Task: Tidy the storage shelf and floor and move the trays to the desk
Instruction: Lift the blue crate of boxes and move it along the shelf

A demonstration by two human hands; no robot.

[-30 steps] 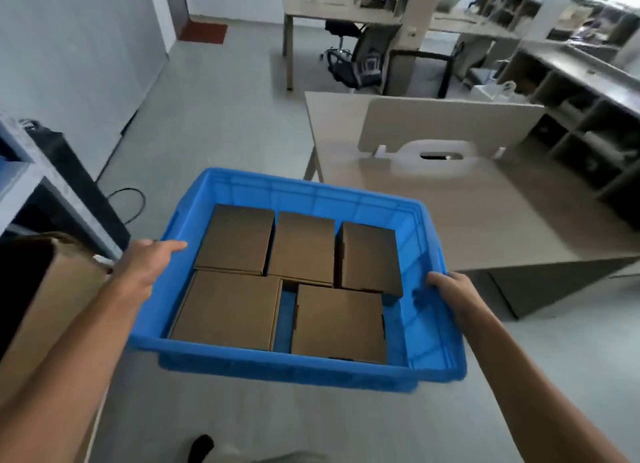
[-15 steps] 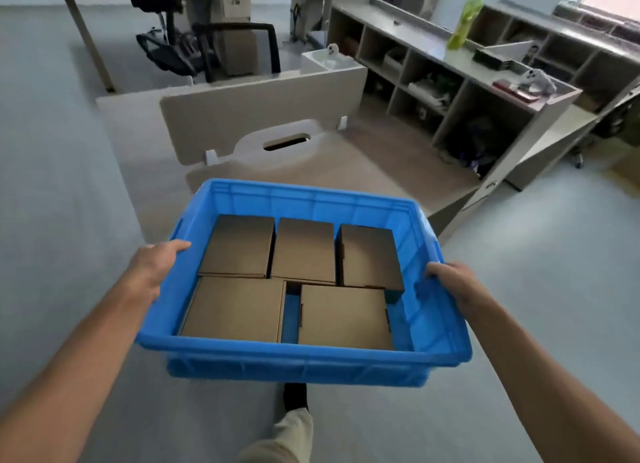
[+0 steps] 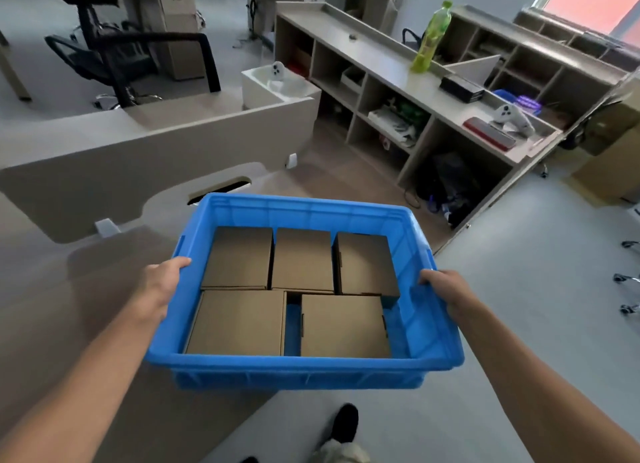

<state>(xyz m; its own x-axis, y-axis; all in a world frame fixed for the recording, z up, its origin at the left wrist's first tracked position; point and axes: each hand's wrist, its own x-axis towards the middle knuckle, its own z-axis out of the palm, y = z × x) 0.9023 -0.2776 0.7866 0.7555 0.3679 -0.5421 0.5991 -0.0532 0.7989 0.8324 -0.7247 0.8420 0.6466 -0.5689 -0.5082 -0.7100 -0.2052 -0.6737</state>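
- Tray [image 3: 304, 369]: blue plastic, held up in front of the person, carried level, its far part over the near corner of the counter [image 3: 52, 289], its near part over the floor [image 3: 519, 289].
- Boxes [image 3: 239, 324]: 5 flat brown cardboard ones inside, 3 in far row, 2 in near row, w/ a gap showing blue bottom btwn the near two. Same layout as 0.5 s ago.
- Left hand [image 3: 161, 286]: clamped on tray's left rim, thumb over the top edge; grip unchanged vs earlier frames.
- Right hand [image 3: 446, 289]: clamped on right rim, thumb inside the wall; also unchanged.
- Vs 1 s ago: view has swung right; the cardboard carton and dark shelf at left edge are gone from view.
- Vs 0.5 s ago: counter w/ its upright divider panel [image 3: 156, 164] now much closer, filling left side; tray's far rim overlaps the slot in the counter.
- Cubby shelving [image 3: 381, 92] at right now nearer; green bottle [image 3: 431, 36] stands on top, white controller [image 3: 512, 116] and red flat item [image 3: 488, 137] near its end.
- Black shoe [image 3: 344, 424] on the floor below tray.
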